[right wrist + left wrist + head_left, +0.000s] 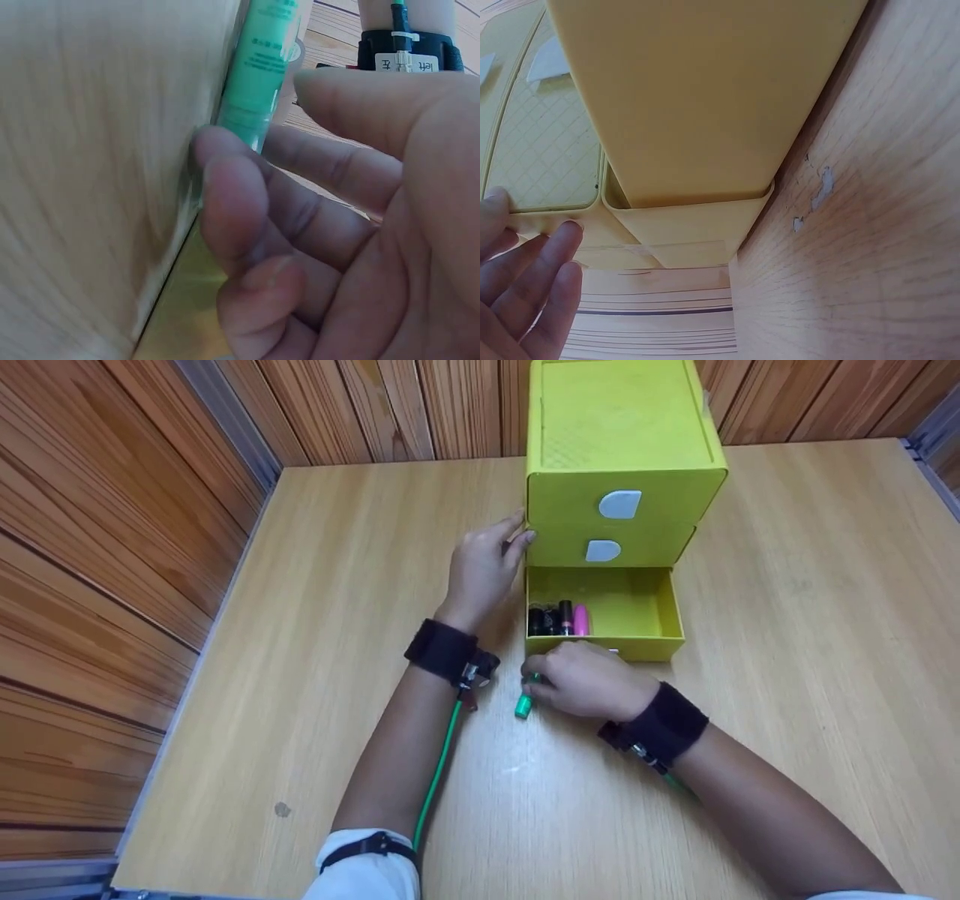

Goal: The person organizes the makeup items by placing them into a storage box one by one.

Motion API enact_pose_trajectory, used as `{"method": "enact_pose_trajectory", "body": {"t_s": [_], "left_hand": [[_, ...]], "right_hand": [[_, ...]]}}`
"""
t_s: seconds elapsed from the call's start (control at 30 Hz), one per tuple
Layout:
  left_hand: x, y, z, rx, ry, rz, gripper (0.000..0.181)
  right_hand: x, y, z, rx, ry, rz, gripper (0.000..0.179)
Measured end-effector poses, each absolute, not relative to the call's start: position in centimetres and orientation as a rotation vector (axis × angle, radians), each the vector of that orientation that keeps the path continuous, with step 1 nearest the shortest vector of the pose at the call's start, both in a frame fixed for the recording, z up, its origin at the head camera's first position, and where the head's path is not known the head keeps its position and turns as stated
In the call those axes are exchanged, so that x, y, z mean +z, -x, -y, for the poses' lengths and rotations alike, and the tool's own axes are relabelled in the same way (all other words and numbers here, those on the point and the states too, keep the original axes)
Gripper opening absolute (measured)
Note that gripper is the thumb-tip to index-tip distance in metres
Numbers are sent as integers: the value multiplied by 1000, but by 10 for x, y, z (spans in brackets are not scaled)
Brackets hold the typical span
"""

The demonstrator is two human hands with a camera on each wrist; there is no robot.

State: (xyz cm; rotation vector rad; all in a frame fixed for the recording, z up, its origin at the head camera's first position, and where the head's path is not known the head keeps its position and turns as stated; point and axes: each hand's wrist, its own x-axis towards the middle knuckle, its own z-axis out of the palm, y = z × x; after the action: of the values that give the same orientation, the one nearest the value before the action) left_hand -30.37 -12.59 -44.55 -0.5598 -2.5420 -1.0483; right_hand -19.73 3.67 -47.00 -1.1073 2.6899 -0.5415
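Observation:
A yellow-green drawer box [627, 424] stands on the table with its bottom drawer [630, 651] pulled out. Against the upper drawers' left side rests my left hand [484, 566], its fingers nearly straight and fingertips [566, 236] at the front corner. In front of the open drawer, my right hand [592, 681] has curled fingers about a green tube [259, 75] with printed text, lying low at the tabletop. Part of the tube is hidden by the fingers in the head view. Black small bottles [550, 621], a dark lipstick-like tube [565, 617] and a pink item [580, 620] stand in the drawer's left side.
White tabs [619, 504] mark the closed upper drawers. Behind the box rises a wood-plank wall [465, 409], with another wooden panel [97, 585] at the left. A green cable [442, 765] runs along the left forearm. The light wooden table [360, 585] spreads around the box.

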Motion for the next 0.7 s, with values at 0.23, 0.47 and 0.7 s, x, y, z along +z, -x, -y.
{"method": "enact_pose_trajectory", "body": {"t_s": [0.23, 0.47, 0.7], "left_hand": [[-446, 303, 126, -1051, 554, 2556, 39], [-450, 302, 126, -1054, 558, 2546, 38], [-446, 303, 126, -1076, 552, 2554, 38]], "right_hand": [[-471, 196, -36, -550, 1173, -2643, 13], [-473, 194, -36, -524, 1188, -2620, 13], [-467, 195, -36, -491, 1160, -2600, 51]]}}
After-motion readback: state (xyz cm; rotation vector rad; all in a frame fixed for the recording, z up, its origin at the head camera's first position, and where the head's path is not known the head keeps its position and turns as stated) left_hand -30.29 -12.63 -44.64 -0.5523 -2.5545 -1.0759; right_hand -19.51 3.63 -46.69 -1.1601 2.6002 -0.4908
